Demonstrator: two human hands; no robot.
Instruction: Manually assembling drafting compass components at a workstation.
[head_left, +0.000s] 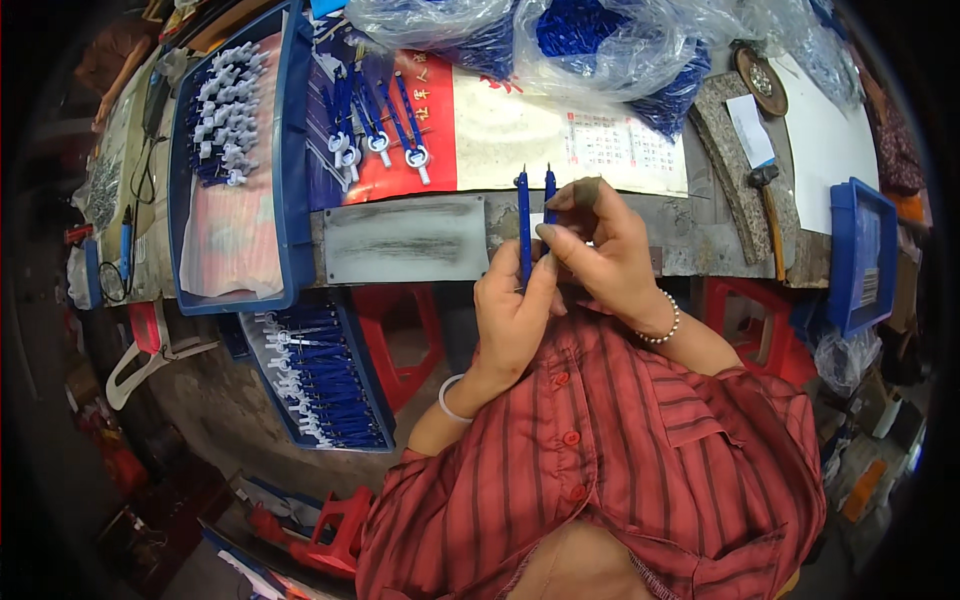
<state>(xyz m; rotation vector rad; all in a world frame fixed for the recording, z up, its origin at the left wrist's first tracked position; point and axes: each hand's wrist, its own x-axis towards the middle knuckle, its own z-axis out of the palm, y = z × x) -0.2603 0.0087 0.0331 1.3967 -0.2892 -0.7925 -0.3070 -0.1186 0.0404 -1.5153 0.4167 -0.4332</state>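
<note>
My left hand (512, 312) is closed around one long blue leg of a drawing compass (524, 235), held upright in the view at the table's near edge. The fingers of my right hand (605, 255) pinch the other, shorter-looking blue part (550, 190). Both pointed tips face away from me, a small gap apart. A bit of white shows between them; the lower end is hidden behind my fingers. Several finished-looking blue compasses with white round heads (378, 145) lie on the red sheet (435, 100) beyond my hands.
A blue tray (290, 200) with white-headed compasses stands at the left, and another tray (375, 400) full of them sits lower. Clear bags of blue parts (590, 40) lie at the back. A metal plate (405, 240), a hammer (772, 215) and a blue bin (842, 260) are nearby.
</note>
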